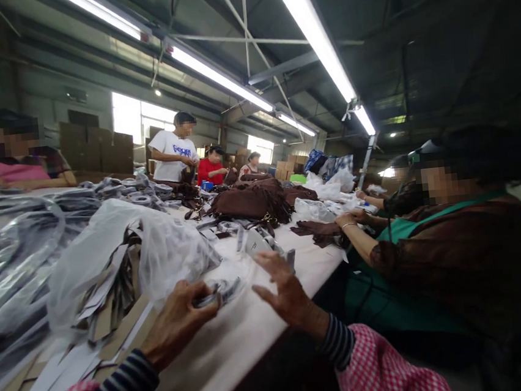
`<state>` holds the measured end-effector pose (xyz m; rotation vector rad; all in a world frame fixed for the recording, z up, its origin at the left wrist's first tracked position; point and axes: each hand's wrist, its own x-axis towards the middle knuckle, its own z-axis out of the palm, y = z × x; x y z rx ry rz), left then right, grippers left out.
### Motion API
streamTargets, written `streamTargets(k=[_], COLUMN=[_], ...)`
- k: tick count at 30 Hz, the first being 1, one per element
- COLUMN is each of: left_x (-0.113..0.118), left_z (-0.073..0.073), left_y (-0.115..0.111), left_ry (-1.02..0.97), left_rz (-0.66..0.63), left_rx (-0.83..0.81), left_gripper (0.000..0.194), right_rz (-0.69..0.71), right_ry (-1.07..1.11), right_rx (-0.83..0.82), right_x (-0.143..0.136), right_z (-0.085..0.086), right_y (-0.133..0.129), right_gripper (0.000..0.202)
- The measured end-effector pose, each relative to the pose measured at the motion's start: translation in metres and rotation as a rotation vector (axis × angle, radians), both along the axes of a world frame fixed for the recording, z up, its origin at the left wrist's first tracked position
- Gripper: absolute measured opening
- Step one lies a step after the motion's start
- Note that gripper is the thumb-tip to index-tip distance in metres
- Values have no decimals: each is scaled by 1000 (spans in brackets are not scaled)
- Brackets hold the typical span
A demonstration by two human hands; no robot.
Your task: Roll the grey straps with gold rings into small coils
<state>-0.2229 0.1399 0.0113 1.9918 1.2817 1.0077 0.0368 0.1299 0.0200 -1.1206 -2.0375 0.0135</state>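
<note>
My left hand (182,313) is closed on a small coiled bundle (227,289) in grey, shiny wrapping, held low over the pale tabletop (249,319). My right hand (288,291) is raised over the table's near edge, fingers spread, with nothing in it. Just beyond its fingertips stands a pale grey object (256,244) with a dark mark, its kind unclear. To the left of my left hand, a clear plastic bag (168,247) lies open around flat strips of brown and white card (113,289).
Long grey wrapped strips (12,256) cover the table's left side. Dark brown bags (252,202) are heaped farther back. A co-worker in a green apron (406,224) sits close on the right, handling brown material (322,231). Several other people work around the table.
</note>
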Motion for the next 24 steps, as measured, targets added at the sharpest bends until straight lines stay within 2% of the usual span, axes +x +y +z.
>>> streamTargets(k=[2,4,7,10,12,14,17,19,22,24], left_x=[1,3,6,6,6,5,5,5,6,6], left_z=[-6,-15,-25,-27,-25,-22,-20,-19,-19,-19], left_y=[1,2,4,3,2,1,1,1,1,1], left_ry=[64,83,95,72,40,6,-33,-41,-40,-33], left_rz=[46,27,-3,-6,4,28,51,48,24,-2], left_rx=[109,162,205,201,178,138,76,52,44,58], left_gripper=[31,29,26,28,30,31,32,33,33,33], right_rz=[-244,-350,-364,-331,-328,-332,-254,-122,203,360], right_ry=[169,214,221,225,238,253,249,209,58,-68], right_rx=[-117,-203,-386,-507,-490,-405,-286,-292,-350,-331], right_x=[39,75,106,113,109,100,71,43,-4,-30], right_z=[21,38,47,43,40,41,43,43,38,33], right_y=[22,44,65,76,81,83,77,65,43,32], right_gripper=[39,24,21,28,28,26,23,19,21,24])
